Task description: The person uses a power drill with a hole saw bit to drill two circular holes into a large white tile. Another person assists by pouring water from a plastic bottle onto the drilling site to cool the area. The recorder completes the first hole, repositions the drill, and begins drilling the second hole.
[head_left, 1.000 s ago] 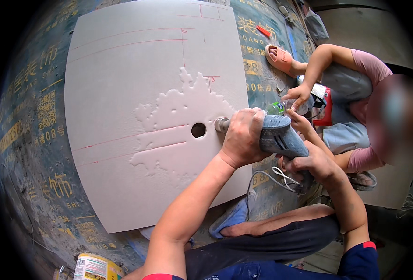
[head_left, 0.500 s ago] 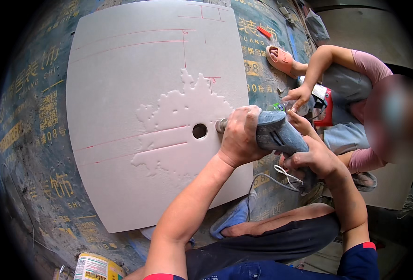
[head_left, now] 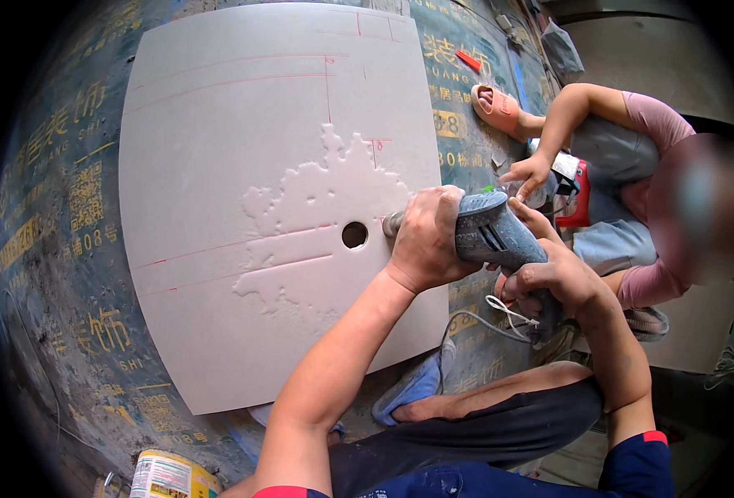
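Note:
A dusty blue-grey power drill [head_left: 499, 232] lies across both my hands over the right side of a large pale tile [head_left: 209, 191]. My left hand [head_left: 429, 236] is wrapped round the drill's front end. Closed on its rear handle is my right hand [head_left: 553, 278]. A cylindrical metal bit [head_left: 392, 224] shows past my left fingers, at the tile's surface; its contact edge is partly hidden. Just left of the bit is a round hole [head_left: 355, 235] through the tile. Milky water [head_left: 334, 187] spreads around the hole, and red marking lines cross the tile.
At the right crouches a person, whose hand [head_left: 533, 173] is close to the drill, with a red-and-white tool [head_left: 578, 195] beside them. A grey cord [head_left: 483, 315] loops below the drill. A yellow-and-white bucket [head_left: 172, 477] stands at lower left. Printed green sheeting [head_left: 93, 274] covers the floor.
The drill's body has turned very slightly in my hands, while the bit stays at about the same spot on the tile. Both grips are unchanged.

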Demonstrator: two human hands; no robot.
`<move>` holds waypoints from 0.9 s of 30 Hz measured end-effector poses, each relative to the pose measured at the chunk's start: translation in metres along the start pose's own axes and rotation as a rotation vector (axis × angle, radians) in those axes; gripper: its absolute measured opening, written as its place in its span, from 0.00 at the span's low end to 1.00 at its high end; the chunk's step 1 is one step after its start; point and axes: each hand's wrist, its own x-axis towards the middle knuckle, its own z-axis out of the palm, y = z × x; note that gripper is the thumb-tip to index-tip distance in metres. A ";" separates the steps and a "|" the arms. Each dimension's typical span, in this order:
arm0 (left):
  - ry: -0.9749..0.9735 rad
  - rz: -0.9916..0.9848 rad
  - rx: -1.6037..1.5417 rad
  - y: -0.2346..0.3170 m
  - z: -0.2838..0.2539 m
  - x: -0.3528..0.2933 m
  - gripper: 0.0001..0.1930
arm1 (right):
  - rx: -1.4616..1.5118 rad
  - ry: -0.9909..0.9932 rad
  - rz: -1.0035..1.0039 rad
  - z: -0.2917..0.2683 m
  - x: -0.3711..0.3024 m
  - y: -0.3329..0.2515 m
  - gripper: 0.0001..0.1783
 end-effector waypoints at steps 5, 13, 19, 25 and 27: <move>-0.004 0.020 -0.007 -0.001 -0.001 0.002 0.56 | 0.059 0.045 -0.044 0.005 0.000 0.002 0.49; 0.117 0.031 0.011 0.007 0.010 -0.004 0.54 | -0.040 0.033 -0.130 -0.009 0.002 0.018 0.51; 0.229 0.022 0.091 0.009 0.020 -0.010 0.49 | -0.410 -0.011 -0.294 -0.025 0.009 0.009 0.29; 0.307 -0.012 0.183 0.014 0.028 -0.012 0.45 | -0.345 -0.094 -0.125 -0.041 0.020 0.001 0.46; 0.315 -0.017 0.182 0.014 0.029 -0.011 0.45 | -0.366 -0.085 -0.116 -0.041 0.017 -0.003 0.47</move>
